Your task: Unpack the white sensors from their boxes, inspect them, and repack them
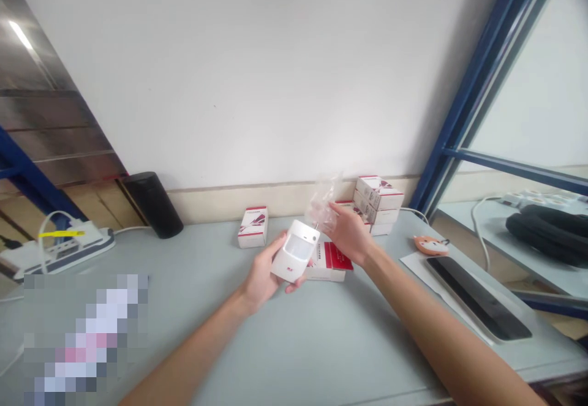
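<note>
Near the middle of the view, my left hand (264,277) is wrapped round a white motion sensor (296,253) with a curved lens window and a small red mark. The sensor is tilted and held above the table. Just right of it, my right hand (346,233) grips a crumpled clear plastic bag (324,201) between thumb and fingers. Behind and below the hands lies a white and red box (331,265), partly hidden by the sensor.
A single small box (252,227) stands at the back. Stacked boxes (379,201) are by the wall. A black cylinder (154,204) and a power strip (68,250) are left. An orange item (430,245) and a dark phone-like slab (478,296) lie right, beside a blue frame (463,93).
</note>
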{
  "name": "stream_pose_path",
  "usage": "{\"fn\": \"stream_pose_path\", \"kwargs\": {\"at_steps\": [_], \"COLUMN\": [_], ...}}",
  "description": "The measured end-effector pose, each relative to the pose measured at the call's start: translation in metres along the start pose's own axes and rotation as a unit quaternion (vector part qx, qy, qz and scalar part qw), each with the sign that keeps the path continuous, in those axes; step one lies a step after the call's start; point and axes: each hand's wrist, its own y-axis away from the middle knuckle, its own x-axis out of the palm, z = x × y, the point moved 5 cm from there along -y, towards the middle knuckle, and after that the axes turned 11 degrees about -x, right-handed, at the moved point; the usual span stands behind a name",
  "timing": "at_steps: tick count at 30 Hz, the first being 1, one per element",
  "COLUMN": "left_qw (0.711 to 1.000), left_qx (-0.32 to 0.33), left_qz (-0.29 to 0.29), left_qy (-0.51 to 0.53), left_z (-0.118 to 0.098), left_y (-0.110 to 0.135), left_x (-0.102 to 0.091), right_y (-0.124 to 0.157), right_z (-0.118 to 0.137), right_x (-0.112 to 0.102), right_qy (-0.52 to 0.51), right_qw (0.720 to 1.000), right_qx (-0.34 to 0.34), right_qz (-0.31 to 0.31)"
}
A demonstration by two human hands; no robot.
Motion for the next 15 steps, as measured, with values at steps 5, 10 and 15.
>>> {"fn": "stream_pose_path", "kwargs": {"at_steps": [5,10,15], "left_qw": [1.0,0.999,0.999], "left_qx": [-0.024,-0.037,-0.025], "left_qz": [-0.005,0.01,0.002], "left_qy": [0.014,0.025,0.039], "left_z": [0.002,0.003,-0.005], "left_y": [0.0,0.003,0.006], "left_x": [0.003,0.011,0.014], "right_y": [0.005,0.008,0.009], "right_z": [0.0,0.0,0.0], "right_x": [0.009,0.013,0.015], "right_qy": [-0.074,-0.108,-0.065], "right_qw": [0.997,0.994,0.998], "right_qx": [-0.031,-0.017,-0.016], "right_qz": [-0.012,0.001,0.016]}}
